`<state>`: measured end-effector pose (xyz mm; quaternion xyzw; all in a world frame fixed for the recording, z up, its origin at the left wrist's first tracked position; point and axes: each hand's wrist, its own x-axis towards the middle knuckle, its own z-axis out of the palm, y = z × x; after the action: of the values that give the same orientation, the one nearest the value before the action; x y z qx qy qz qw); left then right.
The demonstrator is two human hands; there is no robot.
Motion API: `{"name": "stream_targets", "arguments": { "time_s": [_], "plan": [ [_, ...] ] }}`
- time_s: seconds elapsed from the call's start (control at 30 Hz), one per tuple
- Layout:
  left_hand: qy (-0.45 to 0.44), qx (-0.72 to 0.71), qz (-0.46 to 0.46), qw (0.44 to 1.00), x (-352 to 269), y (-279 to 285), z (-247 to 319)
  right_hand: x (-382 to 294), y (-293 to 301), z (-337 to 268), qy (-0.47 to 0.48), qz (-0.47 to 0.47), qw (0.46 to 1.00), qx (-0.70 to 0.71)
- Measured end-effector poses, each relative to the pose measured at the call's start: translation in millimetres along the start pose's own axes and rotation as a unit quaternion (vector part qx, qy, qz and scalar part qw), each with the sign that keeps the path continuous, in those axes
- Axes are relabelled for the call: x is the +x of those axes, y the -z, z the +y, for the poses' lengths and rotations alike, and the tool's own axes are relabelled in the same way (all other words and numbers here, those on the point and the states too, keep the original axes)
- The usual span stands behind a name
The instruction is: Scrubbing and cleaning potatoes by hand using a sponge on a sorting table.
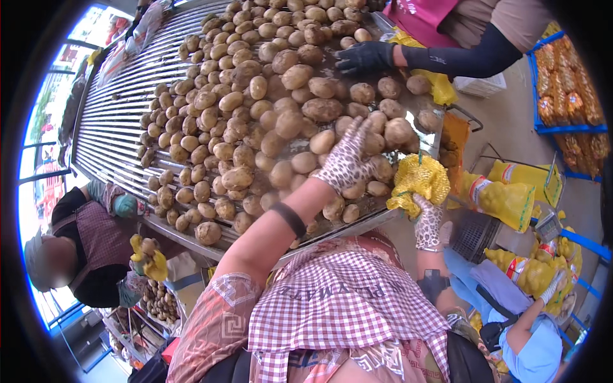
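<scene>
My left hand (347, 155), in a leopard-print glove, rests over the potatoes (238, 178) at the near right of the sorting table, thumb apart from the fingers. No potato is visibly gripped in it, though its palm is hidden. At the table's right corner, my right hand (428, 220), gloved in the same print, grips a bunched yellow mesh bag (421, 179) from below. The bag's mouth is gathered beside the table edge, and its contents cannot be made out. Many potatoes, some muddy, cover the table between my hands and its far side.
The slatted roller bed (119, 115) stretches left. Across the table, a co-worker's black-gloved hand (366, 57) reaches among potatoes. Another co-worker (103, 239) stands left, one more (522, 330) lower right. Filled yellow mesh bags (500, 191) and a blue rack (570, 129) stand right.
</scene>
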<state>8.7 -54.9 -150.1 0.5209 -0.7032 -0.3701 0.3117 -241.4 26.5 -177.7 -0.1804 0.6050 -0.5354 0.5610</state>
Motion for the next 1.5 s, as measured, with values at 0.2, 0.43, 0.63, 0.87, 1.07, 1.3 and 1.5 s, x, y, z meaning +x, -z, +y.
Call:
{"name": "stream_targets", "arguments": {
  "time_s": [0.2, 0.43, 0.63, 0.87, 1.07, 1.3, 1.5],
  "plan": [
    [-0.024, 0.002, -0.185, 0.982, -81, 24, 15, 33, 26, 25, -0.003, -0.043, 0.999, -0.001],
    [0.117, 0.245, 0.062, 0.960, -69, 69, -34, 37, 19, 16, -0.040, -0.062, 0.997, -0.012],
    [0.175, 0.330, -0.057, 0.926, 1, 30, -40, 29, -8, 0, -0.034, -0.049, 0.998, -0.033],
    [0.282, -0.579, 0.092, 0.759, -21, 67, -16, 32, -31, -11, -0.012, -0.086, 0.995, -0.057],
    [0.228, -0.589, 0.088, 0.770, -35, 57, -15, 21, -124, -59, 0.334, -0.280, 0.852, -0.292],
    [0.147, -0.782, 0.132, 0.591, -52, 92, -14, 46, -127, -52, 0.376, -0.382, 0.713, -0.452],
    [0.331, -0.507, 0.199, 0.771, -73, 134, -34, 65, -62, -27, 0.110, -0.161, 0.946, -0.258]
  ]
}}
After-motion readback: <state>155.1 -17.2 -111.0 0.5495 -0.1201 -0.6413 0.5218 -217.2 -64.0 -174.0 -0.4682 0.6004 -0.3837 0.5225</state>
